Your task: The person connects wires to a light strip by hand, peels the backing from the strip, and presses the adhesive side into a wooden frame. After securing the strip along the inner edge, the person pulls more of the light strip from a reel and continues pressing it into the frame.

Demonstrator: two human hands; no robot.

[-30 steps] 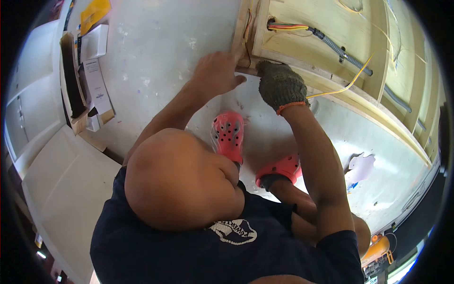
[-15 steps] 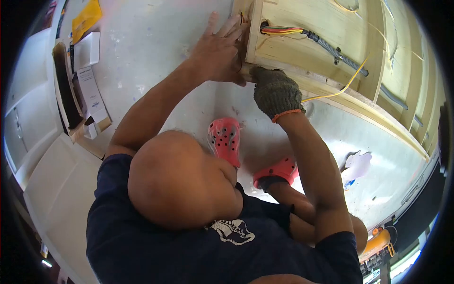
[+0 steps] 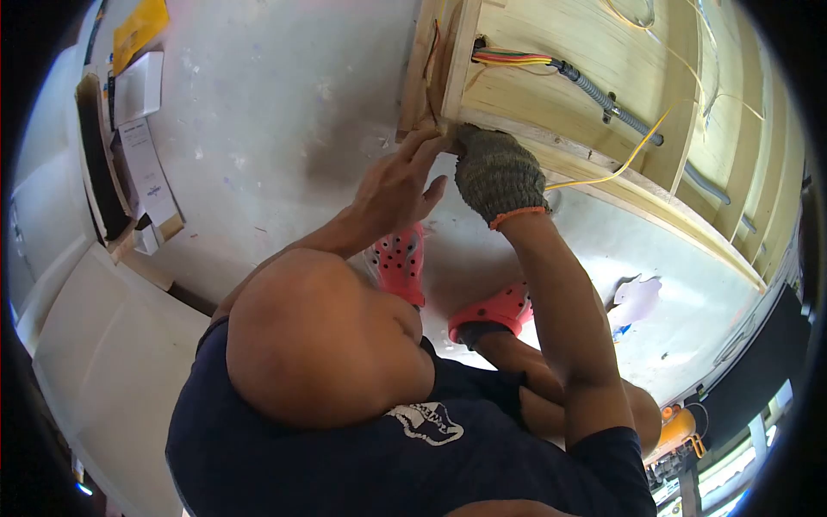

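My left hand [image 3: 392,185] is bare and touches the lower corner of a wooden frame [image 3: 517,121] with its fingertips. Its fingers are stretched out and the thumb stands apart. On my right hand [image 3: 500,171] is a dark knitted work glove with an orange cuff. That hand is curled around the frame's edge at the same corner, its fingertips partly hidden. Just above, a bundle of coloured wires [image 3: 517,58] leaves a hole in the wood and runs into a grey corrugated conduit [image 3: 590,89]. A yellow wire [image 3: 624,168] passes close to the glove.
Pink clogs [image 3: 398,263] are on my feet on the pale floor. Open cardboard boxes [image 3: 148,172] and a yellow envelope [image 3: 139,33] lie at the left. A torn white scrap [image 3: 636,299] is on the floor at right. An orange machine [image 3: 674,428] stands at lower right.
My left hand has come down from the frame's side to its lower corner, uncovering the wires in the side gap. The gloved right hand keeps its place on the edge.
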